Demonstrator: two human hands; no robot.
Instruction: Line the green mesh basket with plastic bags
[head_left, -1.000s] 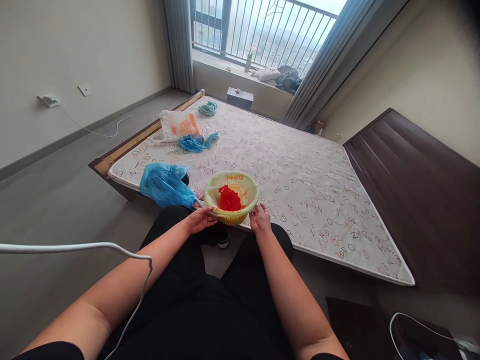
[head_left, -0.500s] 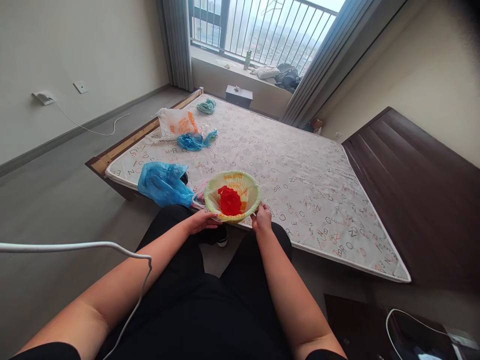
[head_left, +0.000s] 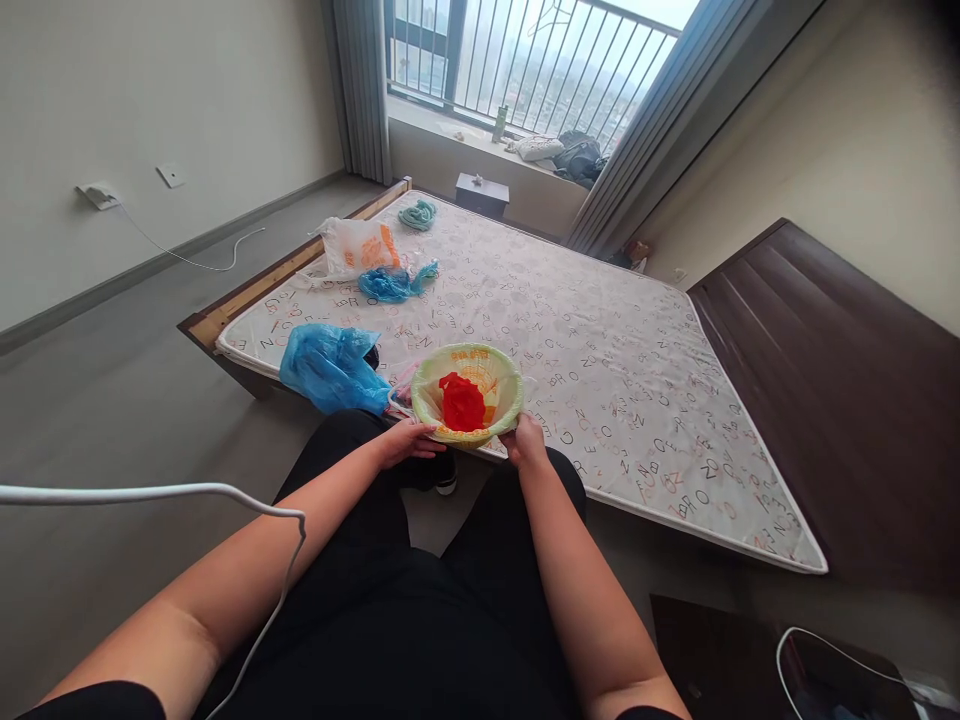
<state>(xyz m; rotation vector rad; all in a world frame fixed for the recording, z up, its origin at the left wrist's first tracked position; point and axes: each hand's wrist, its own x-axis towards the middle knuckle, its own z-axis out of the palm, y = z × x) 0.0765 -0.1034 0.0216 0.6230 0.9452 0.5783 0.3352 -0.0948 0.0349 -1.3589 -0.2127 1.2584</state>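
A yellow-green plastic bowl lined with a thin plastic bag sits at the near edge of the mattress. Inside it lies a crumpled red plastic bag. My left hand grips the bowl's near left rim. My right hand grips the near right rim. Both forearms reach forward over my black-clad knees.
A blue plastic bag lies left of the bowl. Farther off on the mattress lie a smaller blue bag, a white and orange bag and a teal bundle. A dark headboard stands at the right. A white cable crosses the lower left.
The bowl has tilted and settled slightly lower toward me between my hands. The view has shifted a little; my hands keep their grip on the rim.
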